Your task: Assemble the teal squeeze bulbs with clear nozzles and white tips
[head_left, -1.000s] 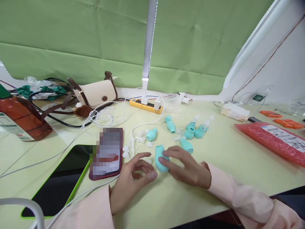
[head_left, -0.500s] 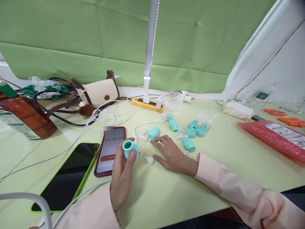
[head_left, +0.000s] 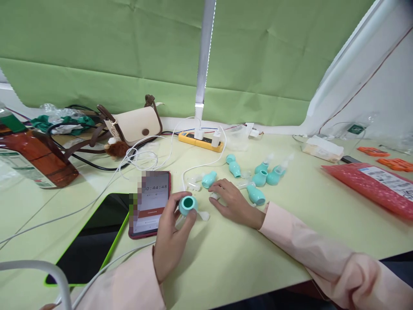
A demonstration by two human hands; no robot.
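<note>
My left hand [head_left: 172, 232] is closed round a teal rubber bulb [head_left: 188, 205], holding it just above the table with its round opening towards me. My right hand [head_left: 232, 202] rests on the table to the right of it, fingers curled over a small white piece [head_left: 214, 196] that I cannot make out clearly. A translucent white tip [head_left: 204, 215] lies between the two hands. Several more teal bulbs [head_left: 257, 196] and clear tips are scattered behind my right hand. A red phone [head_left: 151, 204] showing a timer lies left of the held bulb.
A black tablet in a green case [head_left: 93, 239] lies at the near left. Behind are a brown bottle [head_left: 35, 161], a cream handbag [head_left: 135, 124], tangled cables, a yellow power strip [head_left: 200, 142] and a lamp post. A red bubble mailer [head_left: 374, 187] and orange parts lie at the right.
My left hand took the teal bulb over from my right hand and now holds it lower and further right. My right hand moved back to the small parts and curled its fingers.
</note>
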